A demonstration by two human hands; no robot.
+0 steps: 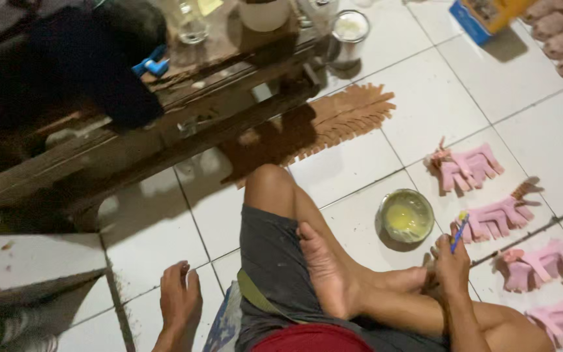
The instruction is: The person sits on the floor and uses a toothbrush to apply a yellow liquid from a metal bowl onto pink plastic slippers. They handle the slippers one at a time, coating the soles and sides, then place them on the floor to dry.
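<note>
- White floor tiles (360, 163) under a person sitting cross-legged.
- Left hand (180, 303) flat, holding nothing.
- Right hand (452, 264) grips a blue brush (459, 231).
- Bowl of yellowish glue (406, 216) just beyond.
- Four pink cut-out stacks (465, 166) lie rightward; brown strips (333, 120) farther off.

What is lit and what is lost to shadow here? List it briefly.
Head view: white floor tiles are bright and evenly lit; the wooden table casts deep shadow, hiding detail at upper left; soft overall focus; the right hand holding a blue brush and the left hand flat on the floor read clearly; mild glare in the bowl.
</note>
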